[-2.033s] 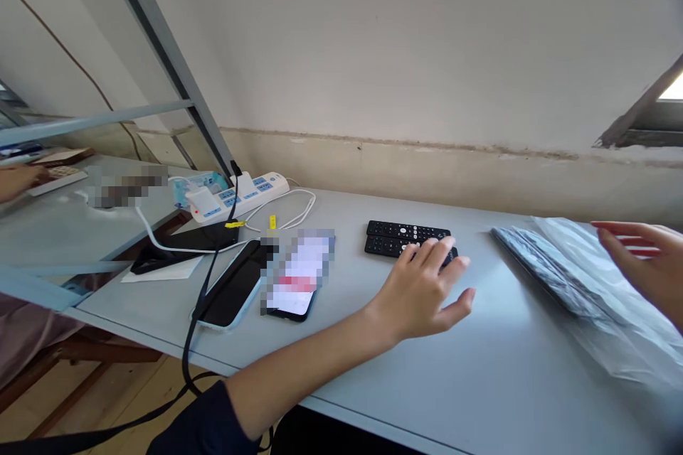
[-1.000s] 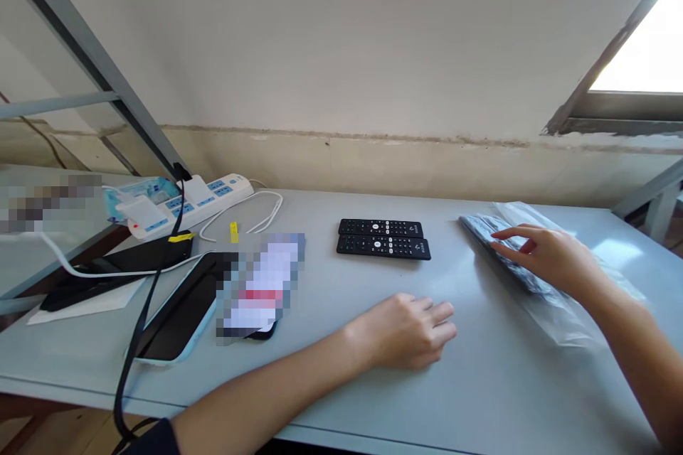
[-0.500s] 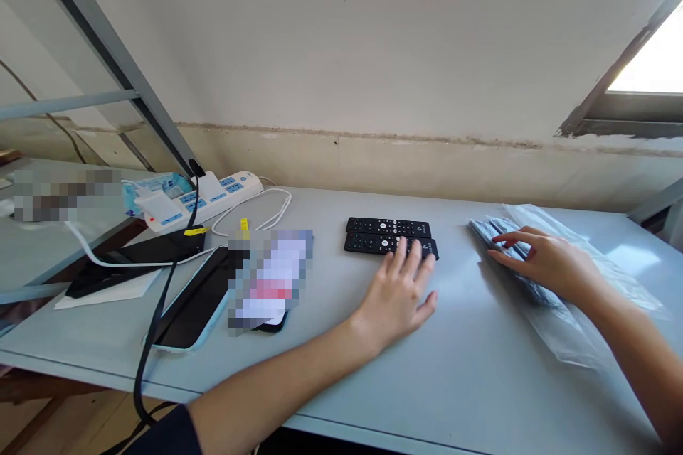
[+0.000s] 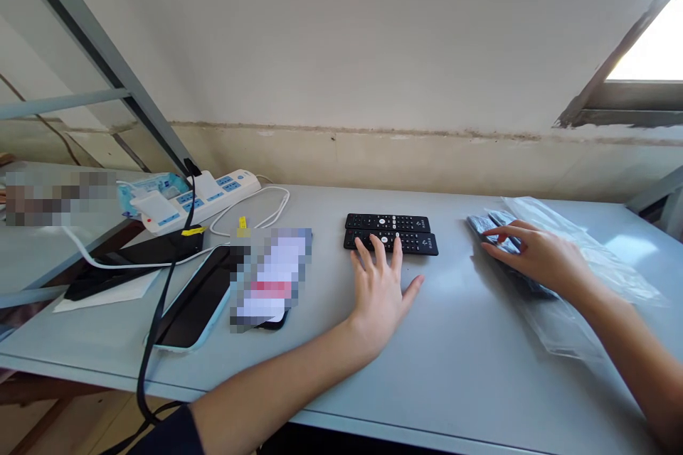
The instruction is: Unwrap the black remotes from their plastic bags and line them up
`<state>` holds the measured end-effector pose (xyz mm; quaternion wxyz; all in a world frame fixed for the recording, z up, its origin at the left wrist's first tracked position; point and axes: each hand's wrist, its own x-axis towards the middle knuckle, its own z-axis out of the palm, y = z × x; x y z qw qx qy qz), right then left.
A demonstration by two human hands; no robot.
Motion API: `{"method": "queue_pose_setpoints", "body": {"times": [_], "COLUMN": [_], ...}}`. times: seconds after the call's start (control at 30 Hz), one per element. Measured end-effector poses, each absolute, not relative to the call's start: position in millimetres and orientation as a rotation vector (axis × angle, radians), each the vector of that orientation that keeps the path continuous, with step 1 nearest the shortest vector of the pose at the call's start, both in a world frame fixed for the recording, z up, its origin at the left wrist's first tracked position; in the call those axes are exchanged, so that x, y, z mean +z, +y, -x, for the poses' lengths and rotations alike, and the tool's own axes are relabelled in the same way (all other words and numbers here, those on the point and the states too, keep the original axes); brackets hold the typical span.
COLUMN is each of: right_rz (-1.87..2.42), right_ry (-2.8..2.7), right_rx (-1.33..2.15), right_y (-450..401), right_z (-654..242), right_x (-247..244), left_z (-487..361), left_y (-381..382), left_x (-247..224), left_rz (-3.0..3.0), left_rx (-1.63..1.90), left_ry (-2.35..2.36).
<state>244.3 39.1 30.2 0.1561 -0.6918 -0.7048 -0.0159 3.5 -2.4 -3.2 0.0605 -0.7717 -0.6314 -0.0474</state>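
Note:
Two black remote controls lie side by side on the grey table, the rear remote (image 4: pixel 387 222) almost touching the front remote (image 4: pixel 421 243). My left hand (image 4: pixel 378 298) has its fingers spread, with the fingertips on the front remote's near side and the thumb out to the right. At the right, my right hand (image 4: pixel 538 256) is over a stack of dark items in clear plastic (image 4: pixel 480 226). Its thumb and index finger are curled close together at the top of the stack; whether they pinch a piece of it is too small to tell.
Left of the remotes lie a phone with a blurred screen (image 4: pixel 277 274), a light-blue-cased phone (image 4: pixel 197 306) and a black item (image 4: pixel 144 249). Behind them are a white power strip (image 4: pixel 213 199) and cables. Clear plastic bags (image 4: pixel 613 263) spread at the right, and the wall (image 4: pixel 373 156) borders the back.
My left hand has slid left along the front remote, its fingers now more upright and spread. My right hand has shifted slightly left over the stack, and the view has tilted a little.

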Motion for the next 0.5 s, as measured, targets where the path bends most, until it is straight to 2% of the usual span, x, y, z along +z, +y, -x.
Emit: {"method": "queue_pose_setpoints", "body": {"times": [0.5], "right_rz": [1.883], "right_ry": [-2.057], "right_rx": [-0.072], "right_y": [42.4], "right_z": [-247.9], "right_x": [24.3], "left_z": [-4.8], "left_y": [-5.0], "left_x": [-0.3], "left_rz": [2.314], "left_rx": [-0.115], "left_ry": [-1.974]}}
